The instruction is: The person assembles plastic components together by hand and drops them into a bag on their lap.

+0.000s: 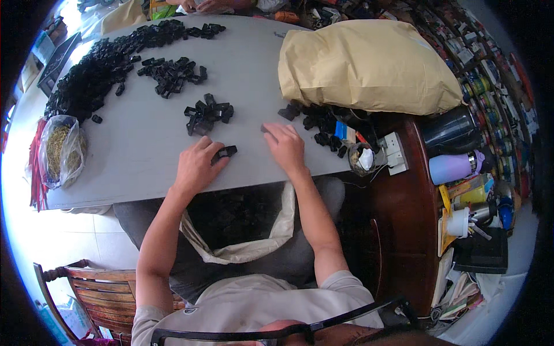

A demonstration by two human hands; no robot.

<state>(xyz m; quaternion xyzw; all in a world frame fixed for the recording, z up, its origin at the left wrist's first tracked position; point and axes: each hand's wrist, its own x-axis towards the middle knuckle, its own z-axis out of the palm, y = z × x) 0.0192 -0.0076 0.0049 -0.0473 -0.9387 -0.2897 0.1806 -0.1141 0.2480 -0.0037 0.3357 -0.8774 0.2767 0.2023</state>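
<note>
pinching a black clip (224, 153), left hand (196, 164); right hand (284, 147) flat, fingers together, between clip piles (208, 112) and tan sack (363, 66).

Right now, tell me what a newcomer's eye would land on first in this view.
First, the bulky tan paper sack lying on the grey table at its far right. Next, the long heap of small black plastic parts curving across the far left, with smaller clusters nearer the middle. Then the left hand touching a black part at the near edge, the right hand resting flat beside it, above an open bag in the person's lap.
</note>
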